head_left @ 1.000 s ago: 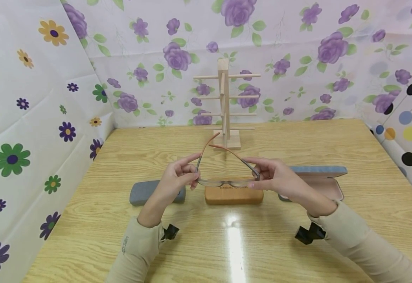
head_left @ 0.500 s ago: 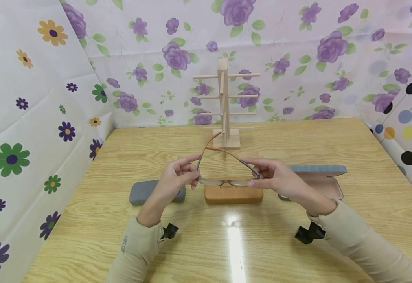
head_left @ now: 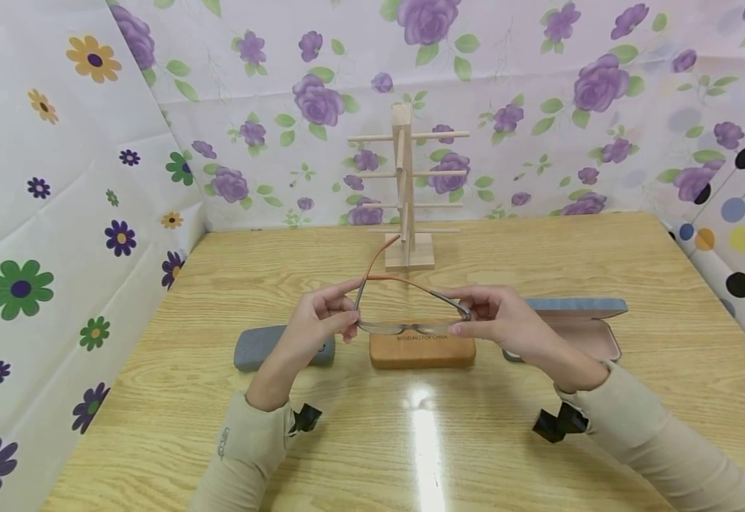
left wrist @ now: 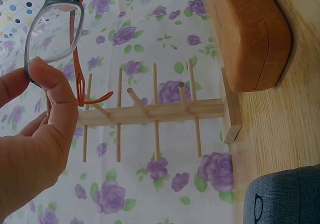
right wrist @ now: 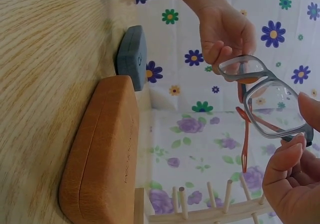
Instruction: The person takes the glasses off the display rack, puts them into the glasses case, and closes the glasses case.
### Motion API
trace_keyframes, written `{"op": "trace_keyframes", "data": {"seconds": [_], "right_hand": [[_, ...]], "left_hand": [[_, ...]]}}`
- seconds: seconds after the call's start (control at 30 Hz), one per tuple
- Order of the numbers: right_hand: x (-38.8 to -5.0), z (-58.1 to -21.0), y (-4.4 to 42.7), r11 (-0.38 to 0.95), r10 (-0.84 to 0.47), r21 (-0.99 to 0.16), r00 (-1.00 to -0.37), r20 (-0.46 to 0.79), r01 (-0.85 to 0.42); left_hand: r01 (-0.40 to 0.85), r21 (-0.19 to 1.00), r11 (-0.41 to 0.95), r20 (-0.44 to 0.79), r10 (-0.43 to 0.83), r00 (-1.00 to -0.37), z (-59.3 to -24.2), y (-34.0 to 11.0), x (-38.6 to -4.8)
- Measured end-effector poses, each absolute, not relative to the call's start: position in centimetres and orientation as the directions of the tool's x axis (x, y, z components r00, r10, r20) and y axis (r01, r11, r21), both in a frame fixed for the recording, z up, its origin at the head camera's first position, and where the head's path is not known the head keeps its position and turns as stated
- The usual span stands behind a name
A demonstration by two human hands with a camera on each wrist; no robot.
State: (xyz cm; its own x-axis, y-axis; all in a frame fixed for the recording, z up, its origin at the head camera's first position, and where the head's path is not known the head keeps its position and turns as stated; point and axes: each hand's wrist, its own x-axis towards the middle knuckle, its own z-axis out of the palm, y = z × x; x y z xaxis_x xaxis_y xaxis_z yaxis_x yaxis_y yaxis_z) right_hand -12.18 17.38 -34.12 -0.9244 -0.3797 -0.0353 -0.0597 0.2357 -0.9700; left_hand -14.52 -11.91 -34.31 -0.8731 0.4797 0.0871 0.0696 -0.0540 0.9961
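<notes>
A pair of eyeglasses [head_left: 409, 328] with a grey frame and orange temple tips is up off the table, held between both hands. My left hand [head_left: 308, 328] pinches its left end near the hinge with thumb and fingers. At the other end my right hand [head_left: 510, 323] grips the frame's corner and hinge. The left temple points away from me, while the right temple slants inward and crosses towards it. In the right wrist view, the clear lenses and grey rims [right wrist: 270, 77] show plainly. Below the eyeglasses lies a closed orange-brown glasses case [head_left: 422, 354] with lettering.
A wooden display stand [head_left: 402, 117] with several horizontal pegs stands at the back of the table. Partly behind my left hand lies a closed grey-blue glasses case [head_left: 257, 348]. An open glasses case [head_left: 593, 340] with a blue lid sits beyond my right wrist. Floral sheets surround the table.
The right temple of the eyeglasses has swung inward, its orange tip shifting left and nearer me until it meets the left temple's line. Both hands stay almost in place.
</notes>
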Motion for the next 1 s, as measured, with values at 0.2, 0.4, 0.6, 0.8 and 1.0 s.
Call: {"op": "trace_keyframes", "data": {"seconds": [0.2,0.4,0.6,0.8,1.0], "right_hand": [[-12.12,-34.16,17.39,0.23,-0.361,-0.972,-0.932,-0.037,-0.051],[-12.08,-34.18,17.37,0.238,-0.343,-0.971,-0.938,-0.049,-0.036],[-12.08,-34.16,17.35,0.236,-0.329,-0.971,-0.943,-0.055,-0.025],[-12.14,-34.22,17.37,0.236,-0.322,-0.971,-0.945,-0.049,-0.03],[-12.17,-34.27,17.4,0.22,-0.325,-0.975,-0.945,-0.044,-0.03]], "left_hand": [[0.101,0.995,-0.028,0.102,0.49,-0.866,-34.3,-12.01,-14.56],[0.127,0.992,-0.01,0.115,0.493,-0.862,-34.19,-12.03,-14.48],[0.158,0.987,0.006,0.134,0.501,-0.855,-34.25,-12.13,-14.51],[0.171,0.985,0.009,0.142,0.516,-0.845,-34.48,-12.27,-14.55],[0.168,0.986,0.01,0.139,0.521,-0.842,-34.43,-12.3,-14.59]]}}
